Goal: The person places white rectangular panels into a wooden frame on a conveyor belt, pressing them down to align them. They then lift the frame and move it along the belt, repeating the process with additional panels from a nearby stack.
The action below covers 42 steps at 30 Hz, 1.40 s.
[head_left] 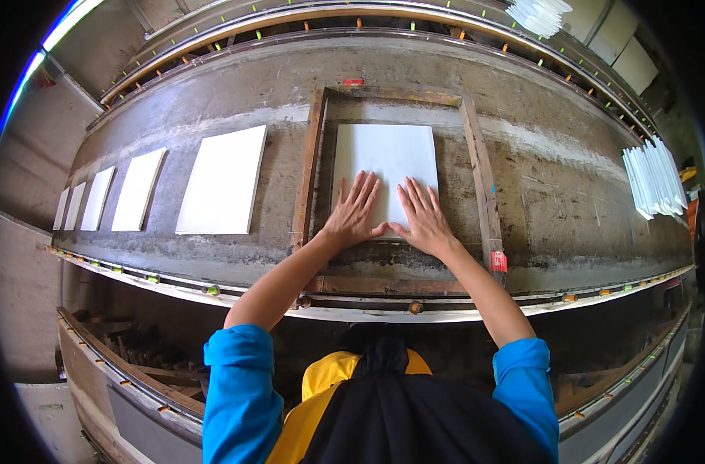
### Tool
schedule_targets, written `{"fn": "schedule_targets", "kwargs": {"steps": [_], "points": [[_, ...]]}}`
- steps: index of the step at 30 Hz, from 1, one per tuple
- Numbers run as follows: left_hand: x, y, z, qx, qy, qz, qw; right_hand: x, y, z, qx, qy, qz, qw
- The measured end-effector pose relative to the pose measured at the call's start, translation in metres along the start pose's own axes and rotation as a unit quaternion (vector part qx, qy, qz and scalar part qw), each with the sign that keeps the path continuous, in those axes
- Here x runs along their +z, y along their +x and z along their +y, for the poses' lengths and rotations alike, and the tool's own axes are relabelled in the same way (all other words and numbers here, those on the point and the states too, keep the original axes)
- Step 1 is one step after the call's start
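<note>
I'm pressing both open palms flat on the white tile (385, 166) inside the wooden frame (476, 162).
My left hand (354, 213) and right hand (423, 218) are clasping nothing; it seems stiff, brittle, best lifted by its edges.

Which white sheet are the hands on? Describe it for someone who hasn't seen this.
On the long grey workbench, find the rectangular wooden frame in the middle. The white sheet lies inside it, under both flat palms; the other white sheets lie unframed to the left.

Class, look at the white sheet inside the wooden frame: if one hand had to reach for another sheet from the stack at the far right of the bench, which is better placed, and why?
Probably the right hand. Both hands lie flat on the white sheet in the wooden frame, but the stack is on the right; the left hand would cross over.
</note>
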<state>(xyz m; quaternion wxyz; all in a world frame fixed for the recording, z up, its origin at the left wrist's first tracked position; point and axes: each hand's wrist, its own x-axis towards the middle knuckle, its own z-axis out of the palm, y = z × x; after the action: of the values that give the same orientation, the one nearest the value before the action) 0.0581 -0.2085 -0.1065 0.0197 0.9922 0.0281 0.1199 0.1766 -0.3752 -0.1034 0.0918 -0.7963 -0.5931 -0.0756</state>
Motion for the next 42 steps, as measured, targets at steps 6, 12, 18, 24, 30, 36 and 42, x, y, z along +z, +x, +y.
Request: {"fn": "schedule_targets", "kwargs": {"steps": [6,12,18,24,30,36,42], "points": [[-0.002,-0.002,-0.017,-0.002,-0.108,0.001,0.994,-0.017,0.002,0.014,0.086,0.114,-0.114,0.983],[-0.001,-0.006,-0.007,-0.019,-0.055,-0.012,0.998,-0.019,-0.007,0.020,0.088,0.087,-0.173,0.977],[-0.002,-0.007,-0.004,-0.017,-0.041,-0.005,0.999,-0.023,-0.010,0.014,0.062,0.030,-0.150,0.986],[0.000,-0.006,-0.009,-0.008,-0.057,-0.002,0.998,-0.021,-0.008,0.018,0.040,0.028,-0.151,0.987],[-0.005,0.060,-0.047,-0.114,-0.060,0.033,0.991,-0.023,0.074,0.054,0.043,0.079,0.025,0.996],[0.011,0.092,-0.070,-0.159,-0.056,-0.029,0.985,0.008,0.108,0.083,0.120,0.028,-0.006,0.992],[0.031,0.095,-0.076,-0.120,-0.073,0.090,0.986,0.027,0.106,0.085,0.101,-0.006,0.026,0.995]]}}
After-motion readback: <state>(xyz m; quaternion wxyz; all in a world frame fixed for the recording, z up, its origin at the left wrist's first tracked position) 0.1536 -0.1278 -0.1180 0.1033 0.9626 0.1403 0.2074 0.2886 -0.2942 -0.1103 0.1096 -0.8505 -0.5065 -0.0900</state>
